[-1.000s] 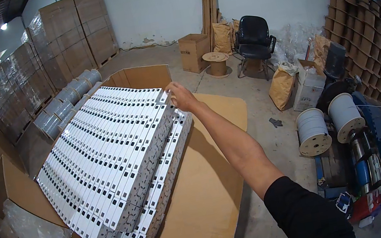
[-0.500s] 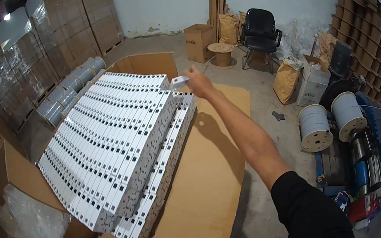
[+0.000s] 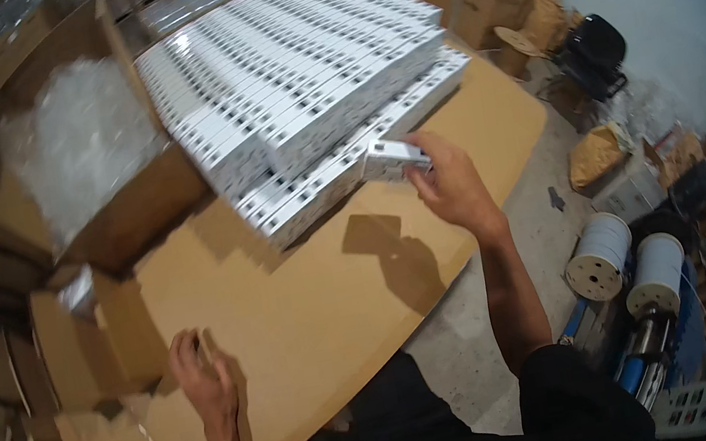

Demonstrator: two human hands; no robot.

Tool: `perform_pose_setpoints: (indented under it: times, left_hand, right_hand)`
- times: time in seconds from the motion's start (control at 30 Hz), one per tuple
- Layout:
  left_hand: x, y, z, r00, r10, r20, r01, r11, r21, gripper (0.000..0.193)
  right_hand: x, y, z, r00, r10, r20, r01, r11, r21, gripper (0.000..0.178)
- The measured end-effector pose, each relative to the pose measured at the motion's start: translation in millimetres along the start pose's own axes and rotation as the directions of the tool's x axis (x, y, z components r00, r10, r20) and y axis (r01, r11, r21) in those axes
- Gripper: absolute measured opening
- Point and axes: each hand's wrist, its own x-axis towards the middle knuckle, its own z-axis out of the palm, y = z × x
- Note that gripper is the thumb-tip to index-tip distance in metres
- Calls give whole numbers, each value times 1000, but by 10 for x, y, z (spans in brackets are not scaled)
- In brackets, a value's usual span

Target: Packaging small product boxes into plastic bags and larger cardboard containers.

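My right hand [image 3: 454,185] grips a small flat white box [image 3: 391,156] with dark squares on its edge. It holds the box above the cardboard-covered table [image 3: 317,339], in front of the stacked white boxes [image 3: 297,52], and the shadow of both falls on the cardboard. The stack is made of long, tightly packed rows of similar boxes, with a lower layer [image 3: 322,202] jutting out toward me. Low on the left, my left hand [image 3: 202,377] hovers over or rests on the cardboard, fingers apart and slightly bent, holding nothing.
A large carton [image 3: 148,194] with clear plastic bags [image 3: 83,144] stands left of the stack. A smaller open carton [image 3: 124,329] sits nearer. Off to the right are wire spools [image 3: 600,258], a black chair [image 3: 594,54] and a paper sack [image 3: 596,156].
My right hand has drawn the box from the stack's far right corner back toward me. My left hand has come into view, and the head view has turned down and left.
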Motion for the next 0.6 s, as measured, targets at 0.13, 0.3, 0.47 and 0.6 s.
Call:
perform_pose_setpoints:
  times: [0.13, 0.3, 0.47, 0.6]
  left_hand:
    - [-32, 16, -88, 989, -143, -28, 129, 952, -277, 37]
    - [-67, -37, -118, 939, -283, 196, 330, 576, -748, 29]
    - [-3, -137, -162, 924, -325, 204, 324, 376, -868, 34]
    - [127, -309, -49, 930, -344, 128, 220, 244, -944, 40]
  right_hand:
    - [-160, -828, 620, 980, -81, 180, 24, 954, 298, 29]
    - [-342, -1621, 1251, 897, -265, 354, 96, 898, 429, 29]
    - [-464, -2018, 1744, 840, -439, 318, 171, 771, 614, 33]
    - [-473, -2065, 1877, 861, -387, 331, 31, 688, 725, 35]
